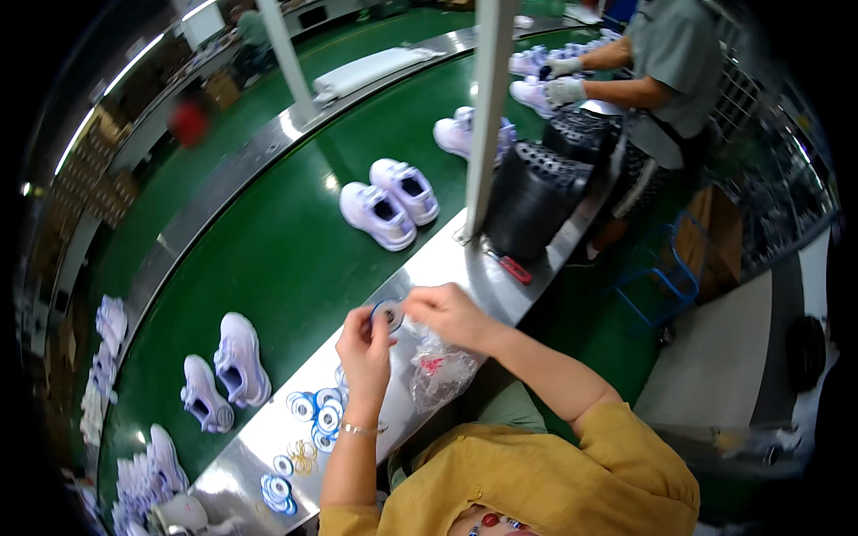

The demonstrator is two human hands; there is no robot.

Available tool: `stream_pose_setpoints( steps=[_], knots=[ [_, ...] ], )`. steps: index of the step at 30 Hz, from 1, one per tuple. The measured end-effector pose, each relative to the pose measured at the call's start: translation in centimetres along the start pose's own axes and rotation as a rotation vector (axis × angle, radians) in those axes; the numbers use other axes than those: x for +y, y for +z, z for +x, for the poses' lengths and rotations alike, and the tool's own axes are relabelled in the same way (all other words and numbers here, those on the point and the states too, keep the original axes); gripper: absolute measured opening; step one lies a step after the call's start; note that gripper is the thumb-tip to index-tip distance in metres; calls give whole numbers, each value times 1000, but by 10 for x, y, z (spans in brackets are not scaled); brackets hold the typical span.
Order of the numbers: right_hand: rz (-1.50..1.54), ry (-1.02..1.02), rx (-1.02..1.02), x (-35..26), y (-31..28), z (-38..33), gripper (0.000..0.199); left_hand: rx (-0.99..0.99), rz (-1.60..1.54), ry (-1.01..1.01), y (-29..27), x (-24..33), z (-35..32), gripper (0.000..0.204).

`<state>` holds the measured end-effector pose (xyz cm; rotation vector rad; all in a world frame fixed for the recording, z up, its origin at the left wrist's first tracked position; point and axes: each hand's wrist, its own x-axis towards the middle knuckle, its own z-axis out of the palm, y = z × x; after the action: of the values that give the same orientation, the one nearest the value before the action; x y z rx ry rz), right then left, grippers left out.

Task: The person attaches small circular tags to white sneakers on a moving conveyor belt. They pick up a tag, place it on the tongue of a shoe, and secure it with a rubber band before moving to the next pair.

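The green conveyor belt (268, 259) curved past you, carrying a pair of pale lilac shoes (390, 203). Along its near edge ran the steel table (447, 259), with a crumpled clear plastic bag (440, 369) and blue-and-white round tags (315, 411) on it. Above the table, your left hand (365, 344) and right hand (447, 313) met, fingers of both pinched shut on one small blue-rimmed ring (388, 314).

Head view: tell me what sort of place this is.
Most likely a shoe factory assembly line. A long green conveyor belt carries pairs of pale lilac sneakers, a gloved co-worker handles more shoes further along, and the person's hands work a small round part at a steel bench edge.
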<state>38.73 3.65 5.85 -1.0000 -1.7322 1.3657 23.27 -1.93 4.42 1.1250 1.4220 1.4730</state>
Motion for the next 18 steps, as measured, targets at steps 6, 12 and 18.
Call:
stream_pose_setpoints(
  steps=[6, 12, 18],
  knots=[
    [121, 122, -160, 21, -11, 42, 27, -40, -42, 12, 5, -17, 50, 13],
    [192, 168, -182, 43, -22, 75, 26, -42, -26, 21, 19, -33, 80, 13],
    [212, 171, -190, 54, -29, 95, 26, -28, 6, 11, 22, -44, 98, 13]
  ],
)
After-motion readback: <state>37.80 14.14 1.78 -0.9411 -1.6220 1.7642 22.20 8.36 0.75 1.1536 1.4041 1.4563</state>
